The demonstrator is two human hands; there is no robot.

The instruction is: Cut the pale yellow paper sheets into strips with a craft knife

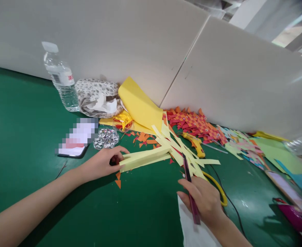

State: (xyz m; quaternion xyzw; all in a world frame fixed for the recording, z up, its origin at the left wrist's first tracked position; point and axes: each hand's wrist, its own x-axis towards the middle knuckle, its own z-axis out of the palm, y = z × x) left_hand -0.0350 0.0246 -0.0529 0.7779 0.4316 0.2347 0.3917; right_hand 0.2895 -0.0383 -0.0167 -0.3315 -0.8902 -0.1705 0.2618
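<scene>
My left hand (107,161) pinches the left end of some pale yellow paper strips (144,158), which lie roughly side by side over the green table. My right hand (205,199) is closed around a slim dark red tool (192,197) that looks like a utility knife, its dark tip pointing away from me. Beyond that tip, more pale yellow strips (178,147) lie crisscrossed in a loose pile. Small orange paper scraps (143,137) are scattered behind the strips, with a couple (118,181) below my left hand.
Behind stand a water bottle (60,80), a spotted cloth pouch (96,91) and a curled yellow sheet (140,103). A phone (77,137) and a bag of googly eyes (106,138) lie left. Right are a yellow glue gun (196,144), woven red-orange paper pieces (192,123) and scissors (292,216).
</scene>
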